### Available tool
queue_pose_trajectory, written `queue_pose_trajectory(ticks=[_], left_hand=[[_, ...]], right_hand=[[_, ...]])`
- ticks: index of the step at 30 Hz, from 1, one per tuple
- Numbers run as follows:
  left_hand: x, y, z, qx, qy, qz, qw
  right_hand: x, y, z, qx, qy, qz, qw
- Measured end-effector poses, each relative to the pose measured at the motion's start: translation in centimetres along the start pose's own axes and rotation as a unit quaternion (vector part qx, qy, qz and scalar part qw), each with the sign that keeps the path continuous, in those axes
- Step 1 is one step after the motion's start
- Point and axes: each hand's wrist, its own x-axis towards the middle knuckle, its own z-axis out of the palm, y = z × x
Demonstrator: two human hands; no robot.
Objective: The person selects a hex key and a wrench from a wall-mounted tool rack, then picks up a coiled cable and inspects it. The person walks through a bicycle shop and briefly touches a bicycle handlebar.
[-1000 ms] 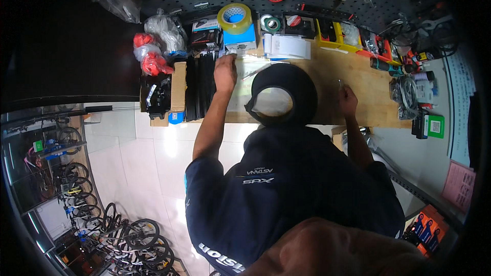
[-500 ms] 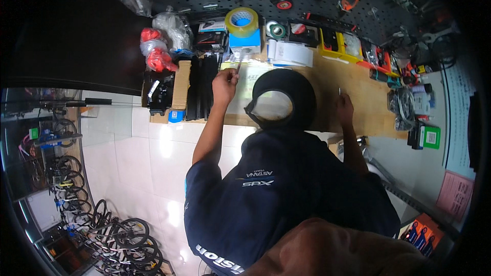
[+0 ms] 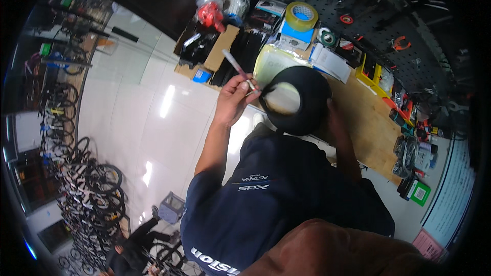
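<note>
My left hand (image 3: 235, 101) is raised in front of the workbench's near edge, its fingers pinched around a slim pen-shaped stick (image 3: 234, 63). The stick is pale with a dark reddish part and slants up to the left; its lower end lies by my fingertips. Beside that hand, a black rounded, cap-like thing (image 3: 318, 99) with an oval opening fills the middle of the view. My right hand (image 3: 335, 118) is at the right edge of this black thing. It is dark and partly covered, so its fingers and anything in them cannot be made out.
On the wooden workbench (image 3: 376, 135) lie a clear bag (image 3: 276, 61), white papers (image 3: 330, 61) and a yellowish tape roll (image 3: 302, 16). Yellow and red bins (image 3: 376, 76) line the back under a pegboard. A cardboard box (image 3: 221, 48) stands left. Many bicycles (image 3: 102, 194) and a person (image 3: 130, 250) are lower left.
The view has turned, shifting the bench up and right. My left hand has come beside the black thing with the stick. My right hand has moved left, partly behind it.
</note>
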Motion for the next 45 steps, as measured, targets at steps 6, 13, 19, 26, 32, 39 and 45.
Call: queue_pose_trajectory(ticks=[6, 13, 19, 26, 32, 39, 45], left_hand=[[-13.2, -3.9, -2.3, -0.021, 0.218, 0.085, 0.972], [-31.0, -7.8, -2.3, -0.108, 0.473, 0.231, 0.843], [-43.6, -7.4, -5.4, -0.12, 0.571, 0.401, 0.707], [-58.4, 0.1, -17.7, -0.089, 0.564, 0.505, 0.647], [-66.6, 7.0, -28.5, -0.134, 0.582, 0.501, 0.626], [-69.6, 11.5, -36.6, -0.178, 0.574, 0.468, 0.648], [-69.4, 12.7, -39.7, -0.192, 0.496, 0.485, 0.694]], right_hand=[[6.0, 2.1, 2.2, 0.287, -0.039, 0.072, 0.954], [12.4, 3.1, -2.5, -0.158, 0.001, -0.153, 0.975], [9.5, -4.3, 1.2, -0.488, 0.259, -0.506, 0.663], [-2.9, -4.5, 24.1, -0.052, -0.22, -0.25, 0.941], [-13.6, 5.7, 33.1, -0.152, -0.343, -0.171, 0.911], [-16.8, 10.9, 29.6, -0.201, -0.263, -0.108, 0.938], [-16.6, 12.2, 26.5, -0.211, -0.182, -0.111, 0.954]])
